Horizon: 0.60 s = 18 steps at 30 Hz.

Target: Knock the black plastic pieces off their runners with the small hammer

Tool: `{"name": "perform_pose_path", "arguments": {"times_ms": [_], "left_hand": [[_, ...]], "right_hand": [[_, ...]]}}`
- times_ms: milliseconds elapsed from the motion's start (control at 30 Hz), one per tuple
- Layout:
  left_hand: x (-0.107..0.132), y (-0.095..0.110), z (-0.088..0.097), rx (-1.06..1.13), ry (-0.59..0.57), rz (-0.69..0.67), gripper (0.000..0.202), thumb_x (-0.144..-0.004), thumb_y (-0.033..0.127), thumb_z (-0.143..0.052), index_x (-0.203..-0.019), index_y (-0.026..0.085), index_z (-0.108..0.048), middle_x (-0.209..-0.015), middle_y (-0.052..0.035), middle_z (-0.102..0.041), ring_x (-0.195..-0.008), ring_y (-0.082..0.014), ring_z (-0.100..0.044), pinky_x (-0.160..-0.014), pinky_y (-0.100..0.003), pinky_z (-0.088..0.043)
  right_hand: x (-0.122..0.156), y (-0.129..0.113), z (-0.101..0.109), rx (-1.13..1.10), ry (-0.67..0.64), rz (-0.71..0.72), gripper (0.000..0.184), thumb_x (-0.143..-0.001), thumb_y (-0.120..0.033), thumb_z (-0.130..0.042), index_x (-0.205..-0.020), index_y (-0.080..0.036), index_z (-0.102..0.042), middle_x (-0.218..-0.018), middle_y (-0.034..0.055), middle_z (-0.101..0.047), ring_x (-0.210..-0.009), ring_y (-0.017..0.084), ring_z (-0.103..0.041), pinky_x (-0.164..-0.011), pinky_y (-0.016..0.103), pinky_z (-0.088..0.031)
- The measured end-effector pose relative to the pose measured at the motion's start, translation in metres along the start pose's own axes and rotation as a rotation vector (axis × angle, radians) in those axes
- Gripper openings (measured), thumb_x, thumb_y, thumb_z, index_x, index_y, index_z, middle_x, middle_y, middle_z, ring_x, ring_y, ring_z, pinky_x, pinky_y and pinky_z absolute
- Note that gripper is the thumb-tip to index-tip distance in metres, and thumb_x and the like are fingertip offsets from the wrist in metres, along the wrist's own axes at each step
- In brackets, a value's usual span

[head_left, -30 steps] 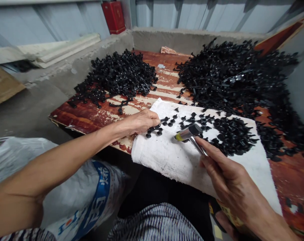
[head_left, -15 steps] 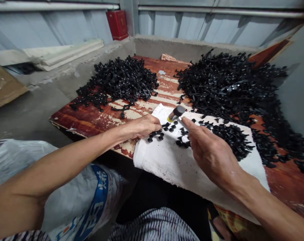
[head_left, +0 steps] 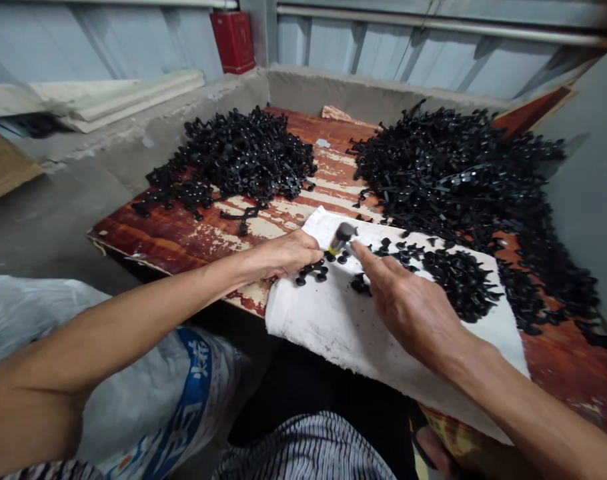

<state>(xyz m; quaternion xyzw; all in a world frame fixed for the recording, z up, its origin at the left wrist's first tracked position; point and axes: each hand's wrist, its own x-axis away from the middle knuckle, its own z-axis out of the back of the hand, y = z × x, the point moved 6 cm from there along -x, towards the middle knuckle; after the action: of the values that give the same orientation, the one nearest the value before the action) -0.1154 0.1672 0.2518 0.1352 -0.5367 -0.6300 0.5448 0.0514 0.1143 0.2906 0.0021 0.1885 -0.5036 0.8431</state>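
Observation:
My left hand (head_left: pixel 283 255) rests on the left edge of a white pad (head_left: pixel 353 327) and pinches a small black plastic strip of joined parts (head_left: pixel 313 269). My right hand (head_left: pixel 408 307) grips a small hammer (head_left: pixel 341 237) with a dark head and a yellow band. The hammer head is down on the pad just right of my left fingertips, close to the strip. Loose black parts (head_left: pixel 458 273) lie scattered on the pad's right half.
A worn red board (head_left: pixel 183 233) carries the pad and two big heaps of black parts, one at the back left (head_left: pixel 243 153), one at the back right (head_left: pixel 463 167). A white printed sack (head_left: pixel 148 400) sits by my left arm. A red box (head_left: pixel 232 40) stands on the concrete ledge.
My right hand has swung the hammer from the middle of the pad up and left, then down beside my left fingertips. My left hand has kept its hold on the strip.

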Motion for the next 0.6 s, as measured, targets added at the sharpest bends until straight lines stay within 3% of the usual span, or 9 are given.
{"name": "perform_pose_path", "arguments": {"times_ms": [67, 233, 333, 433, 500, 600], "left_hand": [[0.0, -0.001, 0.0, 0.02, -0.005, 0.012, 0.031, -0.085, 0.016, -0.053, -0.057, 0.019, -0.039, -0.044, 0.0079, -0.029, -0.034, -0.0031, -0.024, -0.036, -0.019, -0.015], [0.0, -0.007, 0.003, 0.205, -0.073, 0.088, 0.029, -0.086, 0.021, -0.058, -0.06, 0.018, -0.045, -0.044, 0.0087, -0.028, -0.033, -0.0026, -0.022, -0.036, -0.019, -0.012], [0.004, -0.008, 0.003, 0.294, -0.131, 0.169, 0.03, -0.081, 0.026, -0.066, -0.06, 0.017, -0.048, -0.045, 0.0081, -0.033, -0.033, -0.0016, -0.02, -0.036, -0.018, -0.011], [0.012, 0.003, -0.004, 0.306, -0.189, 0.147, 0.032, -0.069, 0.031, -0.079, -0.062, 0.016, -0.052, -0.047, 0.0084, -0.036, -0.034, -0.0011, -0.021, -0.035, -0.017, -0.012], [0.017, 0.013, -0.015, 0.287, -0.241, 0.102, 0.038, -0.062, 0.033, -0.084, -0.06, 0.016, -0.05, -0.047, 0.0096, -0.033, -0.034, -0.001, -0.022, -0.034, -0.017, -0.013], [0.023, 0.025, -0.029, 0.259, -0.305, -0.004, 0.04, -0.067, 0.034, -0.081, -0.057, 0.016, -0.047, -0.046, 0.0104, -0.029, -0.034, -0.0006, -0.024, -0.033, -0.015, -0.014]], "right_hand": [[-0.001, 0.002, -0.009, 0.061, -0.071, -0.024, 0.054, -0.089, -0.012, -0.037, -0.141, -0.017, -0.05, -0.082, 0.0106, -0.068, -0.056, 0.019, -0.06, -0.053, 0.032, -0.051], [-0.005, 0.004, -0.008, -0.06, -0.045, -0.022, 0.052, -0.086, -0.014, -0.039, -0.135, -0.014, -0.056, -0.076, 0.0087, -0.066, -0.05, 0.015, -0.053, -0.046, 0.027, -0.04], [-0.01, 0.009, 0.003, -0.349, -0.018, -0.128, 0.037, -0.088, -0.024, -0.043, -0.115, -0.013, -0.065, -0.059, 0.0018, -0.056, -0.044, 0.012, -0.046, -0.042, 0.024, -0.035], [-0.011, 0.015, 0.0, -0.711, -0.09, -0.366, 0.032, -0.085, -0.045, -0.053, -0.096, -0.017, -0.063, -0.047, -0.0059, -0.041, -0.035, 0.009, -0.035, -0.035, 0.021, -0.029], [-0.008, 0.012, -0.01, -0.919, -0.196, -0.502, 0.036, -0.076, -0.053, -0.063, -0.087, -0.018, -0.059, -0.046, -0.0071, -0.042, -0.034, 0.008, -0.036, -0.031, 0.02, -0.028], [0.002, 0.004, -0.023, -1.124, -0.295, -0.613, 0.041, -0.062, -0.052, -0.075, -0.076, -0.02, -0.053, -0.046, -0.0071, -0.046, -0.034, 0.007, -0.036, -0.029, 0.019, -0.027]]}}
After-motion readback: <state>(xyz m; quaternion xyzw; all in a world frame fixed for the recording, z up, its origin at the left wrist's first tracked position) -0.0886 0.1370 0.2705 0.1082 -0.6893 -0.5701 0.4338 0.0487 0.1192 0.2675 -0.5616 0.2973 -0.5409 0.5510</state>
